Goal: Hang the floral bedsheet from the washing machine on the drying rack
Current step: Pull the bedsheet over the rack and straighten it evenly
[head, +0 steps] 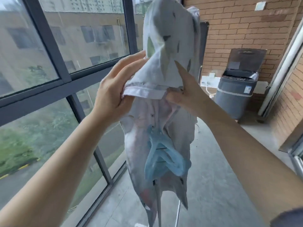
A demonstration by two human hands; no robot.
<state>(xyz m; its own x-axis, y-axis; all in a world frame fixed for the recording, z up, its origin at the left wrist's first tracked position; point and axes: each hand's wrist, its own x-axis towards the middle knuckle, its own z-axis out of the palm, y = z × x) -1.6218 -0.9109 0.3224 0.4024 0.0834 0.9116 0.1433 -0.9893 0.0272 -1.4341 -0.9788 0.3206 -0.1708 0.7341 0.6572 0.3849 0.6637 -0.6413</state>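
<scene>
The floral bedsheet (170,40), pale grey with leaf prints, hangs bunched from above the frame down the middle of the view. My left hand (113,89) grips its white hemmed edge from the left. My right hand (185,90) pinches the same hem from the right, index finger stretched up along the cloth. Below the hem hang a pale garment and a blue item (164,159) on the drying rack, whose thin white legs (177,215) show near the floor. The washing machine (234,94) stands at the back right with its lid up.
Large dark-framed windows (54,51) run along the left side. A brick wall (246,30) closes the back, and a sliding door frame (282,66) stands on the right. Grey concrete floor (221,161) lies between the rack and the machine.
</scene>
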